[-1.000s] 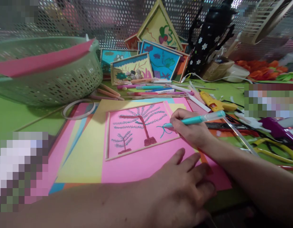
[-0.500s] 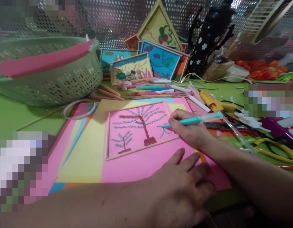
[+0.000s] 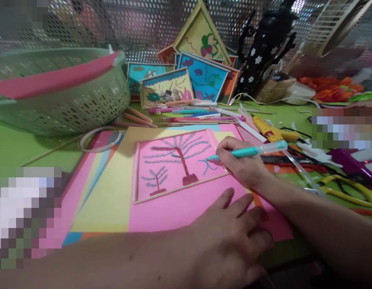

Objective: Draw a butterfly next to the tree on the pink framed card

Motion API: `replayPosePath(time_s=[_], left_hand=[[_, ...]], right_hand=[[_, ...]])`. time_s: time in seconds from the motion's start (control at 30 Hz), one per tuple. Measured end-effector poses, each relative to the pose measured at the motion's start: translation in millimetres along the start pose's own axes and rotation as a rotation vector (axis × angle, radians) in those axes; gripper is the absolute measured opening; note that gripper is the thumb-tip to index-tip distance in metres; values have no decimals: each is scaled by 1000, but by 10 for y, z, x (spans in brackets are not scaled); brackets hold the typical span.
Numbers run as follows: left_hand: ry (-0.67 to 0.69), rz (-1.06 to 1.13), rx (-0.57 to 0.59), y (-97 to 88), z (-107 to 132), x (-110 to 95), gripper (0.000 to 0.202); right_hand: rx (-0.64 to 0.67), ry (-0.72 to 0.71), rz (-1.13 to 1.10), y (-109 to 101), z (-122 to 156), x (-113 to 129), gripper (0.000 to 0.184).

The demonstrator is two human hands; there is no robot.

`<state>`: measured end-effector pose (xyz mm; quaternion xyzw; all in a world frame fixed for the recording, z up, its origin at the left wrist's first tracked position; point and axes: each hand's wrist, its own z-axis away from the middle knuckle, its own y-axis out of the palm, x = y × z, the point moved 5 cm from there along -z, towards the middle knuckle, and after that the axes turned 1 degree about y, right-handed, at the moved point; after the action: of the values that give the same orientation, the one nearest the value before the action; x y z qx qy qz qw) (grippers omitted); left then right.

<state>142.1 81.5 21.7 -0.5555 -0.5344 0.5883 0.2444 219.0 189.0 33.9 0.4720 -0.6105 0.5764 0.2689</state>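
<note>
A teal felt-tip pen (image 3: 244, 152) is gripped in my right hand (image 3: 238, 160), its tip at the curved teal lines on the right of a pink drawing (image 3: 162, 176). Thin wooden sticks (image 3: 174, 190) frame that drawing, which carries a large dark-red tree with teal fronds and a smaller one at lower left. My left hand (image 3: 234, 228) lies flat with fingers spread on the pink paper (image 3: 162, 216) below the frame. Yellow paper (image 3: 104, 200) and other coloured sheets lie underneath.
A green plastic basket (image 3: 92, 96) stands at left, beside a tape roll (image 3: 100, 139). Framed pictures (image 3: 204, 76) lean at the back, behind several markers (image 3: 192, 112). At right lie a yellow glue gun (image 3: 267, 127) and yellow-handled scissors (image 3: 348, 190); a black flowered flask (image 3: 258, 52) stands behind.
My right hand and the pen have shifted slightly to the right, the tip staying near the teal curves. The left hand keeps its place.
</note>
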Motion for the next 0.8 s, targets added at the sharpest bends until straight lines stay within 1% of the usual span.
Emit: replayPosePath(time_s=[0.47,0.7,0.8], left_hand=[[-3,19,7,4,-8,0,31],[-5,-4,-2,2,-2,2,31],[1,-7,2,-1,-12,3,30]], right_hand=[[24,15,67,20,11,-31,21],[8,-24,109,9,-16,-19,21],[-12,-39,89,-6,-15,8,20]])
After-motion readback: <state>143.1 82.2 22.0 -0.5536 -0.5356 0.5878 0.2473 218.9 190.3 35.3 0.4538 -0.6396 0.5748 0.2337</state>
